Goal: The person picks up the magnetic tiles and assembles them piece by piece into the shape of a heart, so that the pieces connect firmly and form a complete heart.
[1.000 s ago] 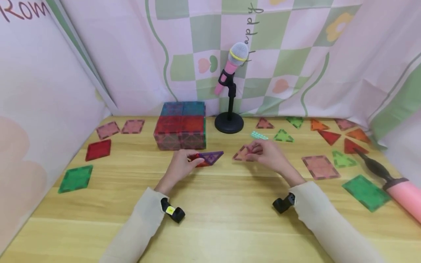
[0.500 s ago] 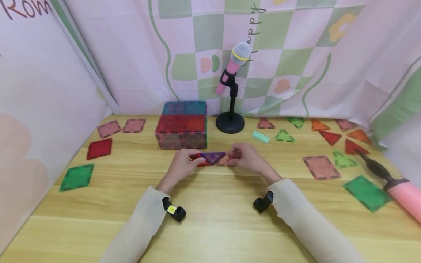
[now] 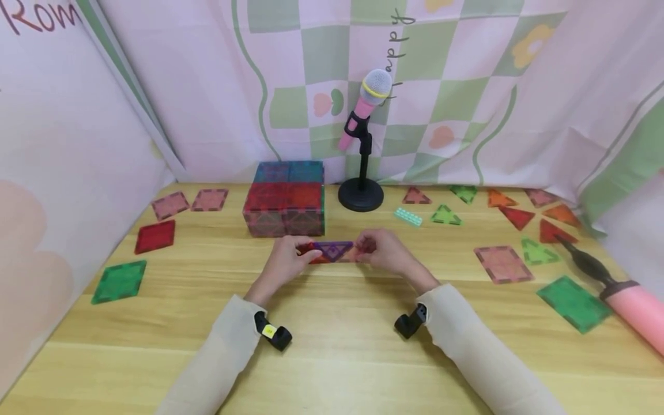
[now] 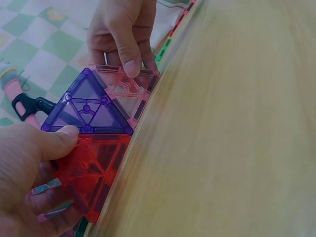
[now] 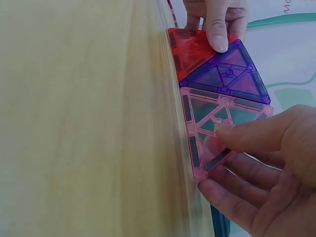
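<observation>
Purple triangular tile (image 4: 87, 109) — point down, set between a red triangular tile (image 4: 96, 170) and a pink triangular tile (image 5: 205, 121), edges meeting. Row stands upright at the wooden tabletop (image 3: 332, 357), in front of the tile box (image 3: 284, 210). Left hand (image 3: 287, 256) pinches the red tile, thumb tip by the purple seam. Right hand (image 3: 385, 252) grips the pink tile — thumb one side, fingers behind.

Pink microphone (image 3: 363, 108) tilted in a black stand (image 3: 360, 195) before a checkered curtain (image 3: 324, 53); pink-and-black object (image 3: 637, 313) at far right.
</observation>
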Demonstrator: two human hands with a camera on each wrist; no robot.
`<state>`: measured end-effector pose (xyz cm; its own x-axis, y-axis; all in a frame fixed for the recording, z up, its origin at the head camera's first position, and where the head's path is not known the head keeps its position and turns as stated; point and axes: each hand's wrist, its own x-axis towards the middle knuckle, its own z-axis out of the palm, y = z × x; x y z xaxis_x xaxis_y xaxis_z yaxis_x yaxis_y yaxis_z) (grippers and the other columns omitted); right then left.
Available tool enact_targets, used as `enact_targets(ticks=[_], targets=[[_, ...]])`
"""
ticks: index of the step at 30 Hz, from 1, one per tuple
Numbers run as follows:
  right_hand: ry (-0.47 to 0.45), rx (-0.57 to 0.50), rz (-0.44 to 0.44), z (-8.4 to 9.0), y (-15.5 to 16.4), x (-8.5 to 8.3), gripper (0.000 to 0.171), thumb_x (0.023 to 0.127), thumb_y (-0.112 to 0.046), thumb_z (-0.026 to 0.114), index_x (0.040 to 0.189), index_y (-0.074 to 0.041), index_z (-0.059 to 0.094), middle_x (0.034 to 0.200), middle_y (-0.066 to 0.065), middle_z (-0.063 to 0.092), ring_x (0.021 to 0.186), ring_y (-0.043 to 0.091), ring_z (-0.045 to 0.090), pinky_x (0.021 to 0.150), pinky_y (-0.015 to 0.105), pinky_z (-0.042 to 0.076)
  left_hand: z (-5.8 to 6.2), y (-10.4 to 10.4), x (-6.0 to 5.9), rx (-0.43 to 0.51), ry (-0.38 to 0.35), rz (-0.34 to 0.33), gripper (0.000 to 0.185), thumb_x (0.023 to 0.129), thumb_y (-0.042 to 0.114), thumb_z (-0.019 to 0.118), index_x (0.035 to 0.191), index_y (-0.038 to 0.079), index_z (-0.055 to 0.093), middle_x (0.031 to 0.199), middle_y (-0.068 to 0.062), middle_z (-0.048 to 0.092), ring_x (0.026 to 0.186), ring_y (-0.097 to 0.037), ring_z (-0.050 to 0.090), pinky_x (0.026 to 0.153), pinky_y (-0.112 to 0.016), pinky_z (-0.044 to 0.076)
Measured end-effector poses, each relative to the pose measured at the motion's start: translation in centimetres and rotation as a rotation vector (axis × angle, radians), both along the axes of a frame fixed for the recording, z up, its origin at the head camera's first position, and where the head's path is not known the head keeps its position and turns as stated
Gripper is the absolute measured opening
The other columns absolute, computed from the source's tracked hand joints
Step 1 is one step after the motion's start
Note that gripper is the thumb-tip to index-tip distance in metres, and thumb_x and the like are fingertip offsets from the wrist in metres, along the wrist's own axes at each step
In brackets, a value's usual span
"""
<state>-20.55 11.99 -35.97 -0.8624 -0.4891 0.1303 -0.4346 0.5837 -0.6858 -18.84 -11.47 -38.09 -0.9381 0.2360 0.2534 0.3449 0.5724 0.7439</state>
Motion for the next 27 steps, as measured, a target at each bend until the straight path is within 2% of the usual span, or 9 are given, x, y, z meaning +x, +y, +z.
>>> enact_targets(ticks=[5, 8, 12, 21, 24, 27], targets=[[-0.026, -0.004, 0.030, 0.1, 0.9, 0.3, 0.017, 0.079, 0.006, 0.068, 0.096, 0.004, 0.063, 0.091, 0.017, 0.068, 0.085, 0.027, 0.065, 0.078, 0.038, 0.054, 0.0, 0.0, 0.0, -0.005, -0.006, -0.010, 0.011, 0.087, 0.014, 0.069, 0.092, 0.005, 0.074, 0.075, -0.006, 0.070, 0.055, -0.006, 0.044, 0.052, -0.019, 0.039], [-0.038, 0.012, 0.007, 0.4, 2.1, 0.3, 0.017, 0.082, 0.004, 0.066, 0.099, 0.004, 0.061, 0.093, 0.017, 0.066, 0.088, 0.027, 0.064, 0.080, 0.040, 0.053, 0.0, -0.1, 0.0, -0.009, 0.002, -0.017, 0.012, 0.087, 0.014, 0.069, 0.093, 0.005, 0.073, 0.074, -0.006, 0.069, 0.053, -0.006, 0.042, 0.050, -0.019, 0.037], [-0.009, 0.036, -0.035, 0.8, 4.3, -0.1, 0.017, 0.084, 0.003, 0.065, 0.099, 0.006, 0.060, 0.093, 0.019, 0.065, 0.087, 0.028, 0.063, 0.078, 0.039, 0.054, 0.0, -0.2, -0.1, -0.020, 0.008, -0.016, 0.013, 0.087, 0.014, 0.069, 0.096, 0.005, 0.073, 0.077, -0.006, 0.070, 0.056, -0.007, 0.043, 0.053, -0.020, 0.038], [0.020, 0.126, -0.196, 1.8, 10.3, -1.8, 0.020, 0.083, 0.000, 0.067, 0.099, 0.009, 0.060, 0.093, 0.024, 0.065, 0.084, 0.031, 0.064, 0.075, 0.033, 0.052, 0.2, -0.5, 0.0, -0.071, -0.026, -0.006, 0.018, 0.089, 0.016, 0.067, 0.104, 0.006, 0.072, 0.087, -0.006, 0.072, 0.062, -0.009, 0.047, 0.058, -0.022, 0.041], [0.022, 0.170, -0.258, 2.0, 12.8, -2.5, 0.021, 0.084, -0.002, 0.066, 0.100, 0.009, 0.059, 0.095, 0.026, 0.065, 0.086, 0.033, 0.064, 0.076, 0.035, 0.052, 0.5, -0.8, 0.1, -0.089, -0.035, -0.013, 0.020, 0.089, 0.016, 0.067, 0.106, 0.006, 0.071, 0.090, -0.007, 0.072, 0.060, -0.008, 0.047, 0.056, -0.022, 0.040], [0.008, 0.221, -0.335, 2.3, 15.8, -3.5, 0.025, 0.086, -0.006, 0.062, 0.105, 0.009, 0.058, 0.101, 0.029, 0.063, 0.092, 0.038, 0.061, 0.080, 0.043, 0.050, 0.8, -1.4, 0.3, -0.102, -0.043, -0.006, 0.021, 0.088, 0.015, 0.068, 0.106, 0.005, 0.071, 0.089, -0.008, 0.072, 0.058, -0.009, 0.048, 0.054, -0.023, 0.041]])
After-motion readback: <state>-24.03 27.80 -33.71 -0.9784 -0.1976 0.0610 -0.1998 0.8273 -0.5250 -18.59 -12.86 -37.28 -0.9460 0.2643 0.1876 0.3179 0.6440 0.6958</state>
